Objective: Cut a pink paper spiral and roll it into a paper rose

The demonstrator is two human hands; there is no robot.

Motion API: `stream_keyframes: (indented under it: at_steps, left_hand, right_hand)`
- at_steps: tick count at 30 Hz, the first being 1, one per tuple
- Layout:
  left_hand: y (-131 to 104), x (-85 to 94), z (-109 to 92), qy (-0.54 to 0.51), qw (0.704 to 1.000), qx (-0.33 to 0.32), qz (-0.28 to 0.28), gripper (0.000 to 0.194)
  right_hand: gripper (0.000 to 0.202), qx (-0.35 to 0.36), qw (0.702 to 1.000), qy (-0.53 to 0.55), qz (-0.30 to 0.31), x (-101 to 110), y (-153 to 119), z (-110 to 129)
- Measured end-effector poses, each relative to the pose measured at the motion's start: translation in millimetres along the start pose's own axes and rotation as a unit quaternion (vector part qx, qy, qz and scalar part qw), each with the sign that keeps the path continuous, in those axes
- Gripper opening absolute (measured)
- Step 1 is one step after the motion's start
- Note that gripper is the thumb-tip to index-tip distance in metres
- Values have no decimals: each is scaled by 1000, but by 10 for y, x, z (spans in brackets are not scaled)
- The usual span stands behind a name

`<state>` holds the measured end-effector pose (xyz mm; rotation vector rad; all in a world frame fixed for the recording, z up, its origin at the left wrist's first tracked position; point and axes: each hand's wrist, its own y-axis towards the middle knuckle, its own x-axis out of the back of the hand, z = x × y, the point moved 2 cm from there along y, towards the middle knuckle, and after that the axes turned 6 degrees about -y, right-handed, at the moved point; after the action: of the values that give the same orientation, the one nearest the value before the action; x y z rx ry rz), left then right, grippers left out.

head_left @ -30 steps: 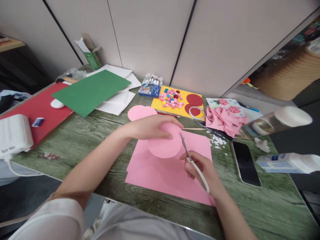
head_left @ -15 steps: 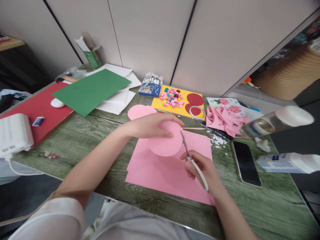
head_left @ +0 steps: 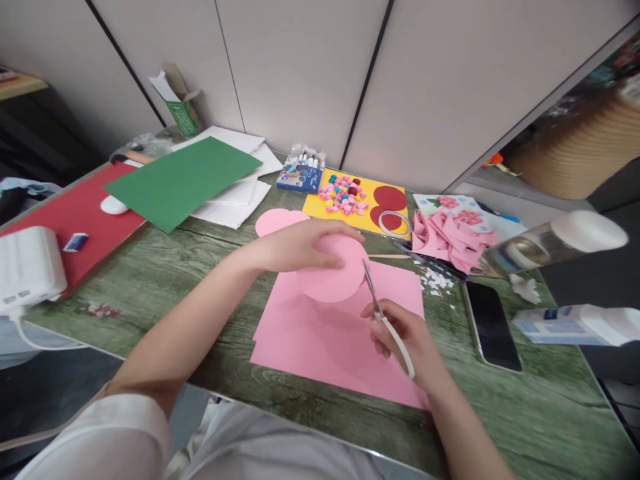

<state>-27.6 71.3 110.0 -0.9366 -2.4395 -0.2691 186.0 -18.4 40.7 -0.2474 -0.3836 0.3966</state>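
The pink paper circle (head_left: pixel 333 280) is round, flat and smooth, with a neat curved edge. It is up over the big pink sheets (head_left: pixel 340 347), near the middle of the worktop (head_left: pixel 200 300).

The left hand (head_left: pixel 300 248) is gripping the circle from its far left side. The thumb lies on top and the other fingers are partly hidden. The right hand (head_left: pixel 400 333) is curled around the white handles of the scissors (head_left: pixel 380 317). The thin metal tips are at the right edge of the circle. I cannot tell just how wide the blades are open.

The big sheets have straight sides and lie flat. The worktop is green and looks like wood, with wavy lines. More round pink paper (head_left: pixel 280 222) lies just past the left hand. Farther back, a yellow sheet (head_left: pixel 320 210) has little pink, blue and red bits (head_left: pixel 344 197) and two dark red circles (head_left: pixel 390 198) on it. To its right are curly pink scraps (head_left: pixel 447 237). Tiny white paper bits (head_left: pixel 437 280) lie near a flat, shiny black phone (head_left: pixel 493 327).
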Motion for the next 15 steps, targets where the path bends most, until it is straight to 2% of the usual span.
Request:
stream_keyframes:
  at_steps: [8,15]
  left_hand:
    - [-1,-44,-3,-1,999,-9,45,43]
    - [3,-47,2,1,999,-5,47,43]
  right_hand:
    - [31,18,1000,-4,15,1,-4,-16]
    - [31,19,1000,-2,3,-9,1,-31]
